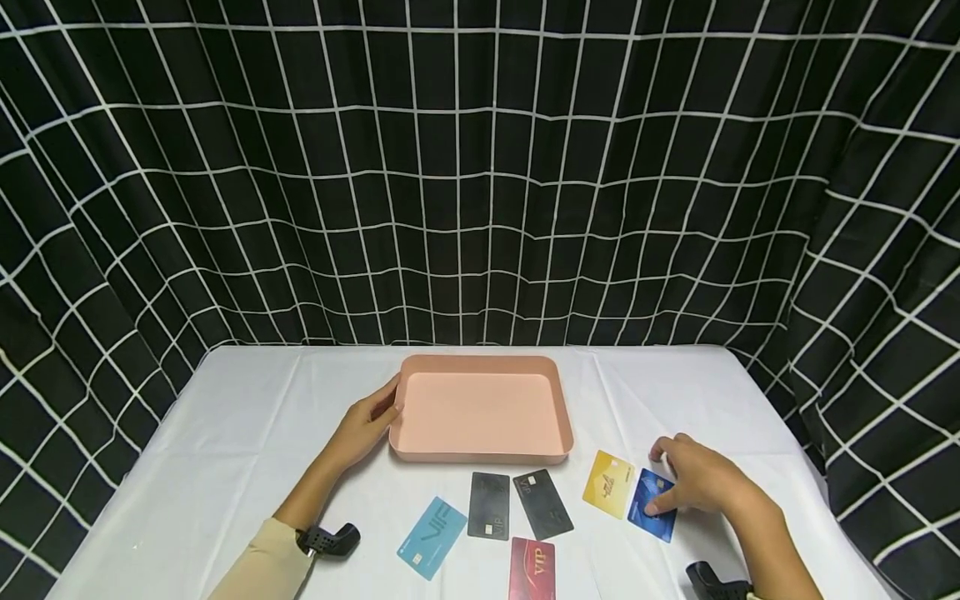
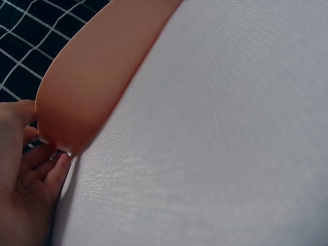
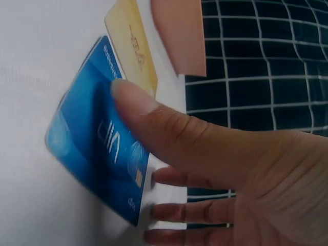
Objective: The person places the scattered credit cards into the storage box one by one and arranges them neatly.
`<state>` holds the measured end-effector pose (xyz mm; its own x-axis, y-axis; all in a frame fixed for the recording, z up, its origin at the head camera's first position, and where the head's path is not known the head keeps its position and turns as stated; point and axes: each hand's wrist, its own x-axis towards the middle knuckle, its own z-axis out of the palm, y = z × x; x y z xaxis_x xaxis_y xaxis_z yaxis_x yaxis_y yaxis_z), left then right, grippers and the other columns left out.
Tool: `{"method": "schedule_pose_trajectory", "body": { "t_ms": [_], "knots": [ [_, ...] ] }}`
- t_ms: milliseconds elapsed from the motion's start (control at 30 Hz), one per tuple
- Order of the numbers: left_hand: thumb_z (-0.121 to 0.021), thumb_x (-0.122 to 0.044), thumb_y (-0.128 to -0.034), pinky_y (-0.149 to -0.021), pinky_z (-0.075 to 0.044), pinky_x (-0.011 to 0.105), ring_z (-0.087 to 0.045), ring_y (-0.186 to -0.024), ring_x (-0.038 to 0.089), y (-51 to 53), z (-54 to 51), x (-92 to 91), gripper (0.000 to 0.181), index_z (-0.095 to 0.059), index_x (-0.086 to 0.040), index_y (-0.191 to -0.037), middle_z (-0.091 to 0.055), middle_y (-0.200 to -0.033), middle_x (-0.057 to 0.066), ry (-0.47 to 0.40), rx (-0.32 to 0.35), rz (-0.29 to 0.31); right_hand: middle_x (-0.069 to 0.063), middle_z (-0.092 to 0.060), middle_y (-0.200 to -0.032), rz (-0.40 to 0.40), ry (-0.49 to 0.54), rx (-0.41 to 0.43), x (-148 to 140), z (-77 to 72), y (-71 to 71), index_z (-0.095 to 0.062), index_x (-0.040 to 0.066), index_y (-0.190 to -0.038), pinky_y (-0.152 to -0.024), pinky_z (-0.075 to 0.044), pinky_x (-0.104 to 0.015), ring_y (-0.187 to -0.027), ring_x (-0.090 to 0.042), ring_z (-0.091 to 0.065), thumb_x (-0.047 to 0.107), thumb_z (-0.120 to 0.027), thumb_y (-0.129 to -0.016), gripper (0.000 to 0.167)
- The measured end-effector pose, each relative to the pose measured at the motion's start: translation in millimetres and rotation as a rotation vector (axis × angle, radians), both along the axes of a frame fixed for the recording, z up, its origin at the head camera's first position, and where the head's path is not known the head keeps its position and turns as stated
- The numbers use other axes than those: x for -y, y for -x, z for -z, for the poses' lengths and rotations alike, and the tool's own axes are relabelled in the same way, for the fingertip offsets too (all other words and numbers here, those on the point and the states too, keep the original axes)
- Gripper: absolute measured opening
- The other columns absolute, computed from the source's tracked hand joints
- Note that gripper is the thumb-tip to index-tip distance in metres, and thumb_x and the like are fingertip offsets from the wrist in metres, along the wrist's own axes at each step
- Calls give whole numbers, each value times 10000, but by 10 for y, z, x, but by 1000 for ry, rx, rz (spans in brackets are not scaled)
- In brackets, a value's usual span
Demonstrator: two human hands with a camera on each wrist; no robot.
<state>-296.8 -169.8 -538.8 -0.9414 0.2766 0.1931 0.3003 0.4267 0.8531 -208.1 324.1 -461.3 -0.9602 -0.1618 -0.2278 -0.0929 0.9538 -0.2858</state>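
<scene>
My left hand [image 1: 365,429] grips the left wall of a pink rectangular tray [image 1: 480,457]. In the left wrist view, the fingers [image 2: 56,177] curl at the bottom of the tray's corner, with another digit at the rim. My right hand [image 1: 701,475] is over a blue VIP card [image 1: 663,523] lying on the cloth. Its thumb [image 3: 136,100] rests on the card's face, while the other fingers extend beyond the card's far edge. A yellow card [image 1: 609,483] lies against the blue one's left side.
Left of these lie a light blue card [image 1: 432,537], a dark grey card [image 1: 489,506], a black card [image 1: 543,504] and a red card [image 1: 532,569], cut off by the frame. White cloth [image 1: 255,433] covers the table. Black gridded curtains [image 1: 480,208] stand behind and at both sides.
</scene>
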Motion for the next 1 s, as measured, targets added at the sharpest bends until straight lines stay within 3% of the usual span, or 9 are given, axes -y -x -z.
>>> {"method": "schedule_pose_trajectory", "body": {
  "t_ms": [200,367,600,1000],
  "knots": [
    [-569,-206,-1052,-1159,-386,459,-449,-1417,331,19,42,-11,559,-381,-102,-1568,-419,-1569,143,-75,13,-8,-102,-561,-1008,3,-50,33,84,-19,-53,-612,17,-1202,-794,-554,-542,-856,-255,-563,447,-997,-504,906],
    [-571,-182,-1051,-1160,-387,404,-449,-1423,276,16,41,-5,540,-402,-121,-1560,-421,-1574,90,-76,17,-16,-88,-525,-944,-27,-79,10,151,-5,-99,-599,38,-1127,-736,-538,-488,-811,-239,-529,396,-1010,-498,832],
    [-589,-174,-1040,-1152,-403,412,-465,-1413,264,4,29,4,532,-429,-132,-1546,-452,-1553,73,-80,16,-35,-62,-552,-913,-35,-70,9,175,3,-93,-584,40,-1079,-761,-521,-496,-805,-230,-532,373,-1004,-505,786],
    [-622,-120,-1016,-1078,-474,472,-544,-1334,336,13,57,-1,500,-492,-49,-1493,-529,-1476,152,-122,-55,-47,-74,-619,-967,-31,-56,8,134,9,-69,-580,7,-1141,-822,-528,-537,-847,-235,-570,443,-989,-499,877]
  ]
}}
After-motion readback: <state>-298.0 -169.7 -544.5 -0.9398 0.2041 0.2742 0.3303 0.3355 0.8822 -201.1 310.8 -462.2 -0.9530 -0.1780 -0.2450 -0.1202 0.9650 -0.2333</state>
